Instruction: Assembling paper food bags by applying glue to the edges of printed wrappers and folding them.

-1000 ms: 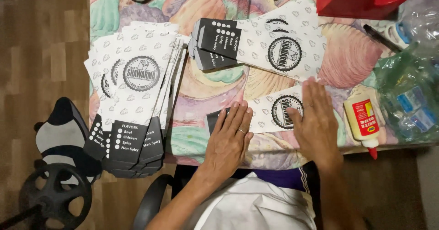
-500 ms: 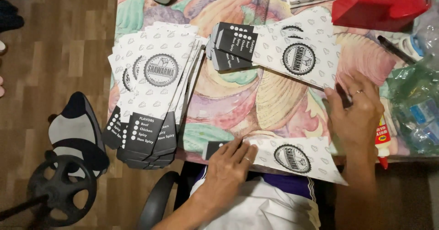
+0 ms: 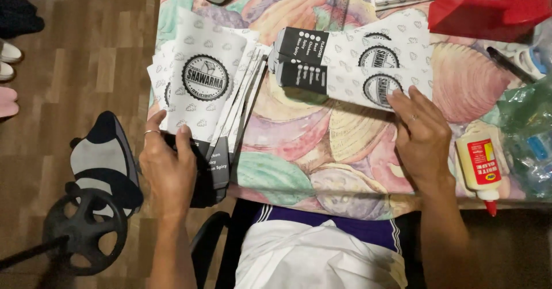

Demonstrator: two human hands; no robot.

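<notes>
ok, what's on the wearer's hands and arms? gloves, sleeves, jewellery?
No gloves, no sleeves in view: both forearms are bare to the frame's edge. Left hand wears a thin ring, seen near the top of the hand. Right hand wears a thin ring on one finger. No watch or bracelet shows on either wrist.

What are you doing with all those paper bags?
A person sits at a table covered by a colourful shell-patterned cloth. The left hand rests on the dark bottom end of a fanned stack of flat printed paper sleeves at the table's left edge. The right hand touches the end of a folded sleeve, which lies on another like it. A glue bottle lies to the right, and a red tape dispenser sits at the top.
</notes>
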